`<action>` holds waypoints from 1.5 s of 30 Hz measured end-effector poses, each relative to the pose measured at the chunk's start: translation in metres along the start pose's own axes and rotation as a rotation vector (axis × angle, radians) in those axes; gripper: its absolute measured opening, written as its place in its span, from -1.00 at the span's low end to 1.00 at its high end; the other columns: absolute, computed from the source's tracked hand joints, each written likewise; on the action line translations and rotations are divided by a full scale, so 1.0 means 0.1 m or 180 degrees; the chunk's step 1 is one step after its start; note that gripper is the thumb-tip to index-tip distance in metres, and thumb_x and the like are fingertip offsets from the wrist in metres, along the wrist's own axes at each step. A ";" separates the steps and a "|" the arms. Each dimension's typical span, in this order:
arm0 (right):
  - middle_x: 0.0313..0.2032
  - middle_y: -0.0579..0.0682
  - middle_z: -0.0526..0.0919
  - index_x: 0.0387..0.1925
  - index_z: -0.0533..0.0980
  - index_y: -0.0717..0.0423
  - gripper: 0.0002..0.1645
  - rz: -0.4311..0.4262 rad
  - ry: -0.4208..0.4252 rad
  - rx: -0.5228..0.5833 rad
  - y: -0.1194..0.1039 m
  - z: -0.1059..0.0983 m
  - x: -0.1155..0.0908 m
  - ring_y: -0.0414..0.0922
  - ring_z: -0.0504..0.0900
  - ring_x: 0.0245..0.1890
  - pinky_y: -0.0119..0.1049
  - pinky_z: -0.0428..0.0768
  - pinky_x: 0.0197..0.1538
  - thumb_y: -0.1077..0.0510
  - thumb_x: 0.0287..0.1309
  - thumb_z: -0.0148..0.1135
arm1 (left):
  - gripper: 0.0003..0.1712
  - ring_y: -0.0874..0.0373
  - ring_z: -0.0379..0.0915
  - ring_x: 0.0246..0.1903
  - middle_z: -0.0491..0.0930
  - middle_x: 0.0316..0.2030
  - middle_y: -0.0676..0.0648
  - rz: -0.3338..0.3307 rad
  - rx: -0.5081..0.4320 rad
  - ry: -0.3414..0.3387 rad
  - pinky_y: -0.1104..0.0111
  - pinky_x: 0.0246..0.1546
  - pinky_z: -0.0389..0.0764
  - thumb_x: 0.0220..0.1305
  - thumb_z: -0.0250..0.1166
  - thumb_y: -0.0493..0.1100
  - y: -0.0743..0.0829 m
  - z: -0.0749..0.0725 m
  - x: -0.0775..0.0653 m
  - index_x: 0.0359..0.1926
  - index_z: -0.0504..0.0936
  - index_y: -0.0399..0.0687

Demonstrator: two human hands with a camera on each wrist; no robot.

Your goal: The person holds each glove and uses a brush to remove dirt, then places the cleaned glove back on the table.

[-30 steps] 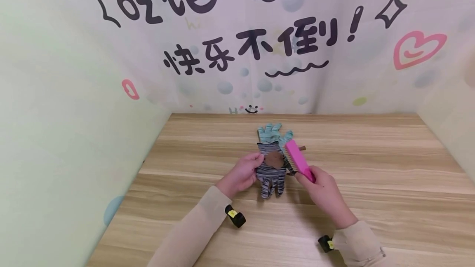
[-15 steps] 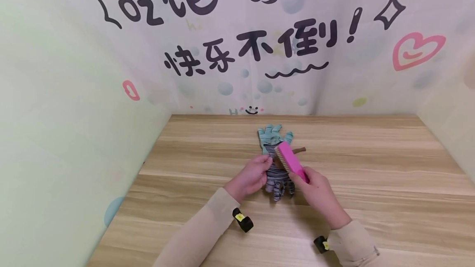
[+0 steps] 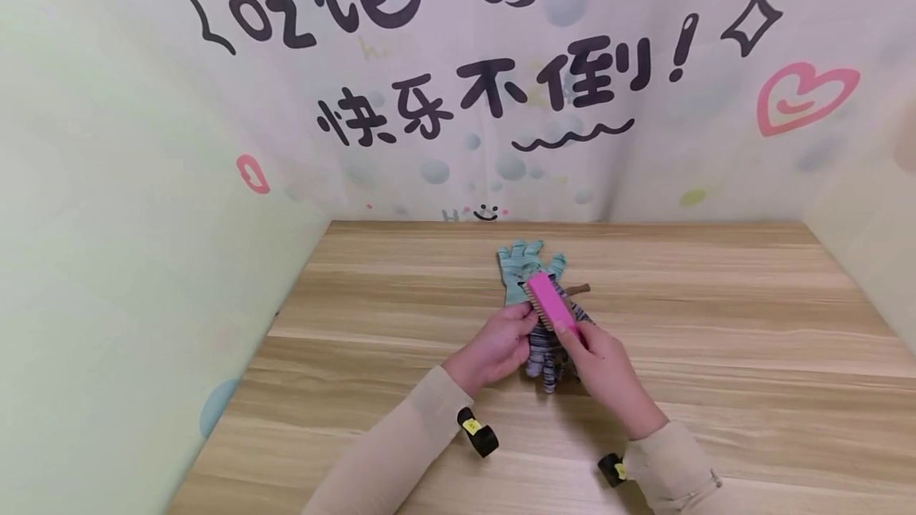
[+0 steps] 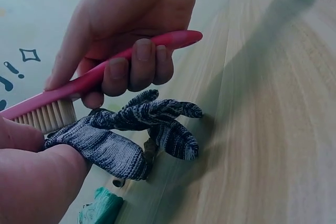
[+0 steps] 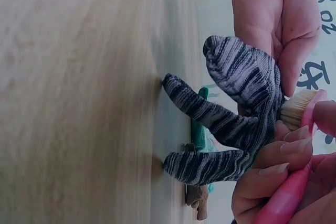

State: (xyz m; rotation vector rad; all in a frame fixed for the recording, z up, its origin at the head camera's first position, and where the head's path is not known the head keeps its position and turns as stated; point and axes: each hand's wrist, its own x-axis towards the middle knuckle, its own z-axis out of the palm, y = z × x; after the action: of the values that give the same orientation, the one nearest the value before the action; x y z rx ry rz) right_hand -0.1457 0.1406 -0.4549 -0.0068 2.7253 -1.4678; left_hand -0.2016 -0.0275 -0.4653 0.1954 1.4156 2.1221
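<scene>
In the head view my left hand (image 3: 499, 348) pinches the edge of a black-and-grey striped knit glove (image 3: 545, 358), thumb on top. The glove's fingers hang towards me, close over the table. My right hand (image 3: 608, 368) grips a pink brush (image 3: 549, 302) by its handle, bristles down on the glove's palm area. Seen from the left wrist, the bristles (image 4: 50, 116) meet the knit right beside my left thumb. The right wrist view shows the glove's striped fingers (image 5: 241, 72) spread and dangling. The brush and right hand hide much of the palm.
A teal knit glove (image 3: 514, 269) lies on the wooden table (image 3: 401, 276) just behind the striped one. A thin brown stub (image 3: 578, 289) sticks out to the right from beneath. A printed cloth backdrop (image 3: 429, 181) rises at the table's far edge.
My left hand has shifted right with the striped glove. The brush has moved left over the glove, covering the brown patch that showed on its palm.
</scene>
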 end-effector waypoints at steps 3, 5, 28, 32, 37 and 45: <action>-0.49 0.01 0.43 -0.06 0.54 0.25 -0.36 0.0066 -0.0021 -0.0029 0.01 -0.01 0.00 -0.12 0.39 -0.49 -0.34 0.43 -0.52 -0.27 0.51 -0.07 | -0.38 -0.19 -0.19 0.58 -0.11 0.58 -0.35 0.0019 -0.0024 0.0035 0.06 0.60 -0.05 0.61 -0.28 -0.31 0.00 0.03 -0.01 0.53 -0.19 -0.48; -0.49 0.01 0.42 -0.06 0.54 0.24 -0.34 0.0099 -0.0024 -0.0068 0.01 -0.02 0.00 -0.12 0.39 -0.50 -0.34 0.43 -0.52 -0.29 0.50 -0.08 | -0.38 -0.19 -0.18 0.58 -0.10 0.57 -0.36 0.0008 -0.0047 0.0070 0.06 0.60 -0.04 0.61 -0.28 -0.31 0.01 0.04 -0.01 0.54 -0.20 -0.48; -0.54 -0.03 0.40 -0.19 0.50 0.19 -0.35 0.0194 0.0039 -0.0291 0.07 -0.10 -0.01 -0.13 0.36 -0.55 -0.34 0.37 -0.57 -0.33 0.48 -0.09 | -0.37 -0.23 -0.17 0.57 -0.12 0.58 -0.36 -0.0003 -0.0447 0.0281 0.06 0.59 0.04 0.61 -0.25 -0.29 0.01 0.07 -0.02 0.54 -0.17 -0.46; -0.53 -0.03 0.41 -0.21 0.50 0.19 -0.34 0.0192 0.0059 -0.0307 0.08 -0.11 -0.02 -0.13 0.36 -0.54 -0.33 0.37 -0.56 -0.35 0.48 -0.09 | -0.39 -0.22 -0.07 0.55 -0.03 0.56 -0.37 -0.0010 -0.0482 0.0299 0.07 0.57 0.10 0.61 -0.25 -0.29 0.02 0.07 -0.03 0.54 -0.13 -0.44; -0.51 -0.02 0.43 -0.19 0.51 0.18 -0.33 0.0177 0.0055 -0.0320 0.09 -0.12 -0.03 -0.13 0.36 -0.53 -0.33 0.37 -0.56 -0.36 0.47 -0.10 | -0.38 -0.23 -0.04 0.54 -0.01 0.55 -0.38 -0.0028 -0.0466 0.0314 0.07 0.56 0.13 0.61 -0.23 -0.29 0.03 0.06 -0.05 0.54 -0.12 -0.44; -0.45 0.01 0.49 -0.16 0.52 0.19 -0.35 0.0215 0.0045 -0.0361 0.09 -0.15 -0.04 -0.12 0.37 -0.49 -0.34 0.37 -0.52 -0.34 0.48 -0.08 | -0.37 -0.22 0.01 0.53 0.02 0.54 -0.37 0.0013 -0.0489 0.0362 0.09 0.54 0.18 0.60 -0.20 -0.30 0.02 0.05 -0.06 0.54 -0.12 -0.44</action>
State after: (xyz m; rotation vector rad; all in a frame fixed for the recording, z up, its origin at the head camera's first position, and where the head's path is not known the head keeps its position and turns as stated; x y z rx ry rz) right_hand -0.1427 0.1584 -0.4545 0.0909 2.7865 -1.3001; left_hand -0.1953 -0.0272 -0.4605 0.0183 1.3076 2.2649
